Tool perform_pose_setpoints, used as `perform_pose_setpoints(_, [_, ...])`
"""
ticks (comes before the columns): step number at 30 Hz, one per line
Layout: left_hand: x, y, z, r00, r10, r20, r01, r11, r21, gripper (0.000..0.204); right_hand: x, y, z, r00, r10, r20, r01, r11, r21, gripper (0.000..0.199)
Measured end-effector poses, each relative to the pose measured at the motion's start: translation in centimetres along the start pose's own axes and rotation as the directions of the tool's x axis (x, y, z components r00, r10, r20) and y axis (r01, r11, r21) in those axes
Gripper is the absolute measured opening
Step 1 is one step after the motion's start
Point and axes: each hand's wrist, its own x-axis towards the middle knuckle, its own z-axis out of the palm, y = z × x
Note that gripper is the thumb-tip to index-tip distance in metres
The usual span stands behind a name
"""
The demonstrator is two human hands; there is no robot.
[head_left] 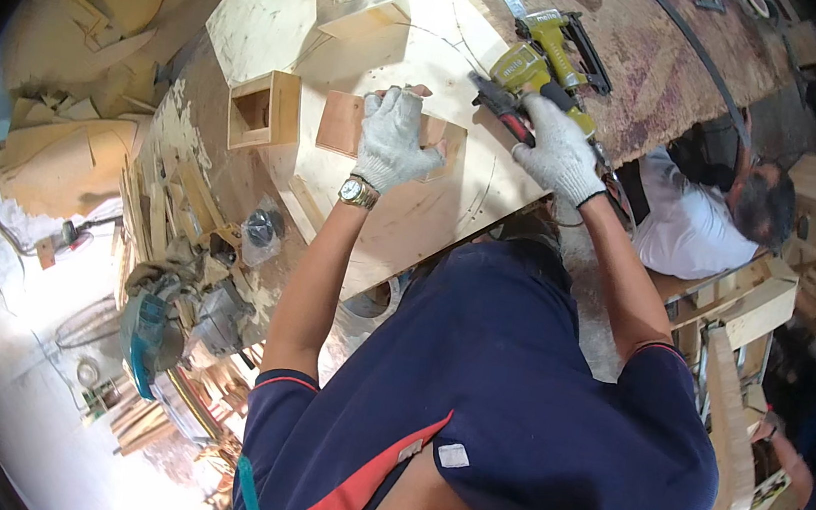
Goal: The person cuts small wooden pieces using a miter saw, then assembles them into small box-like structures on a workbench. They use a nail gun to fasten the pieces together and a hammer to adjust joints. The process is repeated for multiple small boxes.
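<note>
My left hand, in a white knit glove with bare fingertips, lies over a reddish-brown wooden piece. Its fingers reach over the far edge and its thumb spreads to the right. The piece rests on a pale plywood panel. In my gloved right hand is a dark tool with a red-and-black handle, perhaps pliers; the fingers partly hide it. Just beyond this hand lie a yellow-green nail gun and a similar yellow-green tool body.
Small open wooden boxes stand on the panel's left and far side. A dark hose crosses the worn workbench. A teal power saw and wood offcuts are at lower left. Another person bends close by on the right.
</note>
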Motion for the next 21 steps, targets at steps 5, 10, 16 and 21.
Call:
perform_pose_setpoints(5, [0.5,0.1,-0.4,0.998,-0.032,0.052,0.036,0.996,-0.081,0.074,1.8,-0.5,-0.2,0.991,-0.117,0.07,0.128,0.975,-0.179,0.045])
perform_pose_setpoints(10, [0.1,0.1,-0.5,0.989,-0.071,0.131,0.077,0.996,-0.041,0.07,2.3,-1.1,-3.4,0.952,-0.15,0.268,0.187,0.975,-0.119,0.044])
perform_pose_setpoints(16, [0.7,0.6,-1.5,0.976,0.057,0.21,-0.053,0.998,-0.022,0.05,7.0,9.4,-6.2,0.97,0.179,-0.162,-0.187,0.982,-0.036,0.043])
perform_pose_setpoints(21, [1.1,0.5,-1.3,0.98,0.105,0.171,-0.099,0.994,-0.04,0.039,10.5,19.5,-7.0,0.855,0.367,-0.366,-0.462,0.86,-0.216,0.05])
